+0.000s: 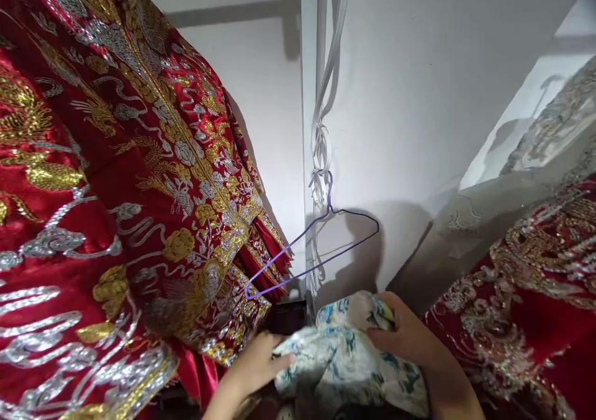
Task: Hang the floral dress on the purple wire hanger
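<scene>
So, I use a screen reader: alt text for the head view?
Left hand and right hand hold a patterned cloth below a purple hanger on a white cord. A red embroidered garment shows at left, another at right.

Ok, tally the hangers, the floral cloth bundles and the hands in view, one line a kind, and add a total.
Hangers: 1, purple
Floral cloth bundles: 1, between the hands
Hands: 2, the left hand and the right hand, both touching the cloth
Total: 4
</scene>
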The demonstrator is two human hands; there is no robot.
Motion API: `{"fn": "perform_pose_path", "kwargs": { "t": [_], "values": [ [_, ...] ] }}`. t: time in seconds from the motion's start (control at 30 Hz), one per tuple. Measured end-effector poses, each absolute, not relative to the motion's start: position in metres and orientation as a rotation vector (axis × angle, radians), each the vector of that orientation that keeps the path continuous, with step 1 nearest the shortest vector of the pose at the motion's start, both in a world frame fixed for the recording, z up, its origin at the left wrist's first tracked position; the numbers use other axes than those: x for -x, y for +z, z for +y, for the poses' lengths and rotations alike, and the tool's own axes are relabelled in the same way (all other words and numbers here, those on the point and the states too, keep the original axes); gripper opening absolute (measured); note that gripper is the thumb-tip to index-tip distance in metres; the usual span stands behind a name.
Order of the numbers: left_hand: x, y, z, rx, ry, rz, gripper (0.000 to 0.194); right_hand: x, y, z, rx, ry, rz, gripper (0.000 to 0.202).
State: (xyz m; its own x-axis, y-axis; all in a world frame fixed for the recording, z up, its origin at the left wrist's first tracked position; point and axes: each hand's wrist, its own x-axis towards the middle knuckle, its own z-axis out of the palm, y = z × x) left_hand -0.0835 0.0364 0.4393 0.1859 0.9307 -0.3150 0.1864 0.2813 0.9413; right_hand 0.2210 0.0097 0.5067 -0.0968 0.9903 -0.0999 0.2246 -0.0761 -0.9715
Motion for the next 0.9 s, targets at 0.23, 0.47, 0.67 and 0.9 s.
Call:
{"fn": "perform_pose_path", "kwargs": {
  "t": [0.23, 0.47, 0.67, 0.9],
  "values": [
    [0.111, 0.476, 0.026, -1.926, 0.700, 1.674, 0.025, -0.241, 0.522, 0.075, 1.220, 0.819, -1.757, 0.042],
    [0.098, 0.500, -0.017, -1.836, 1.097, 1.922, 0.041, -0.218, 0.482, 0.127, 1.110, 0.967, -1.855, 0.034],
    [0.070, 0.525, 0.009, -1.355, 1.640, 1.814, 0.048, -0.222, 0.481, 0.100, 1.192, 0.875, -1.643, 0.036],
    [0.042, 0.566, 0.079, -1.823, 1.606, 1.517, 0.035, -0.211, 0.486, 0.074, 1.127, 0.978, -1.547, 0.036]
  ]
}}
